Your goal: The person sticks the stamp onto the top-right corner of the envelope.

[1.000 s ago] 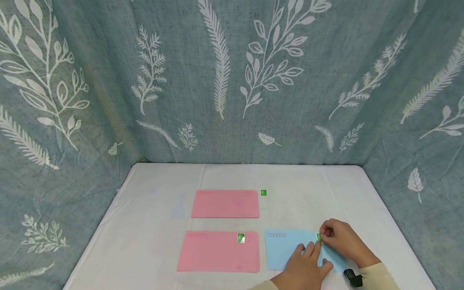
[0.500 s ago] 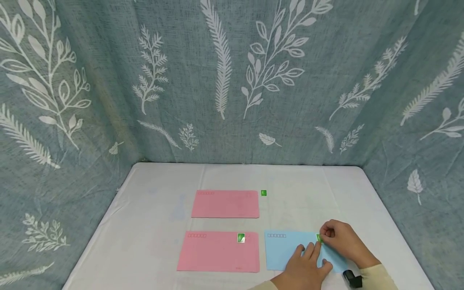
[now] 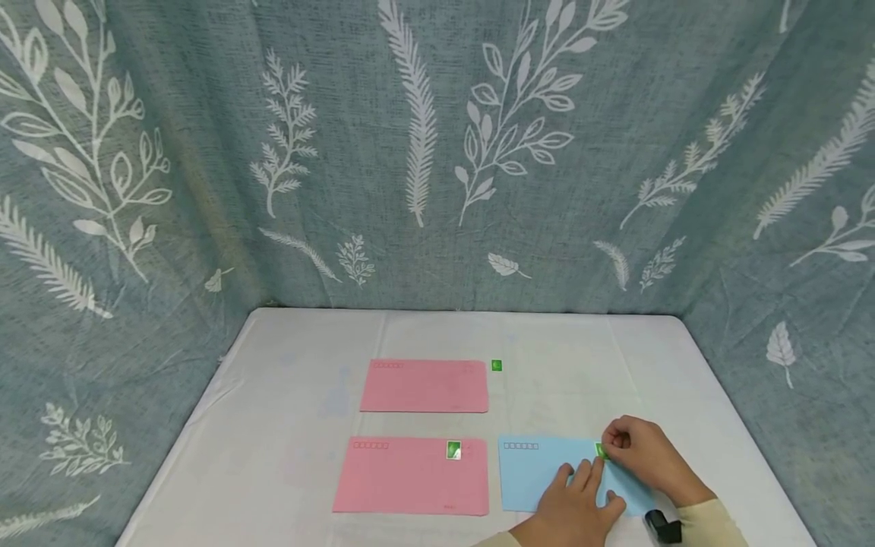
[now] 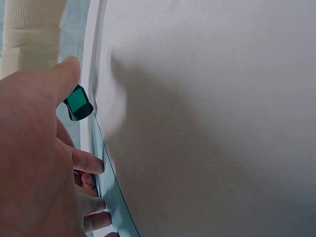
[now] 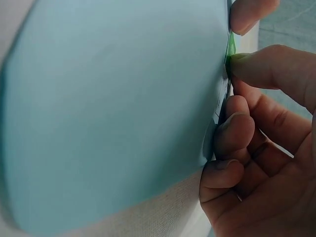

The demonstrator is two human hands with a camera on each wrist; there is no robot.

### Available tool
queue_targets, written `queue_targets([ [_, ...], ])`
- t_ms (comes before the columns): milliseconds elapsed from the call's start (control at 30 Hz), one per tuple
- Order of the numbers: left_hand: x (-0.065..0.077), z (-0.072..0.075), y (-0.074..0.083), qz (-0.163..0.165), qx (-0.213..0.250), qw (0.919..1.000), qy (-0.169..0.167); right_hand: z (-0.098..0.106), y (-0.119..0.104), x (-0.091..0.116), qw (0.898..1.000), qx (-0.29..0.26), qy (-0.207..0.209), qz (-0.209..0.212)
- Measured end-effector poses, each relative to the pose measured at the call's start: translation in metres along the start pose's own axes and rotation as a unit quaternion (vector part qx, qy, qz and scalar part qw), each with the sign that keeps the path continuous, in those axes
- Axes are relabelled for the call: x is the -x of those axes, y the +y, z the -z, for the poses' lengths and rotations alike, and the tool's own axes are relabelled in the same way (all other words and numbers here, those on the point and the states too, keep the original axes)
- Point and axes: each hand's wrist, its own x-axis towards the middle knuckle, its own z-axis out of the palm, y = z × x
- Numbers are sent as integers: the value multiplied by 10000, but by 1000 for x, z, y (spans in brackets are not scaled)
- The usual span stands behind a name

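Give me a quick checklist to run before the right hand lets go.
1. Blue envelope steadied: ok, left hand rests on it.
2. Right hand on the stamp: ok, its thumb touches it.
3. That stamp stuck down: cannot tell, fingers hide part of it.
4. Near pink envelope stamped: ok, its stamp sits near the top right.
5. Far pink envelope stamped: not ok, a loose stamp lies beside it.
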Motion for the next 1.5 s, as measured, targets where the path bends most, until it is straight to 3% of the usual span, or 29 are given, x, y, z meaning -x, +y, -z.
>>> queue_targets([
  [267,0,1,0,108,-56,9998,133,3,0,-1,9999,-96,38,21],
  [500,7,-3,3,76,-204,9976,662,3,7,-1,9993,-382,-17,-9],
  [700,9,-4,0,28,-158,9964,835,7,9,-3,9984,-544,136,90],
  [900,13,-9,-2,-12,-152,9895,1439,6,10,-3,9973,-685,252,77],
  [1033,18,-5,-6,45,309,9838,1766,6,8,0,9972,-677,308,-16],
  [1167,30,6,-32,392,1205,9719,1983,5,7,1,9972,-649,349,-126],
  [1267,49,7,-67,1009,1864,9586,1902,3,8,2,9975,-604,282,-242],
  [1367,70,-7,-109,1652,2227,9417,1904,1,9,3,9975,-579,279,-302],
  [1500,91,-32,-158,2219,2154,9350,1734,0,10,1,9971,-615,350,-284],
])
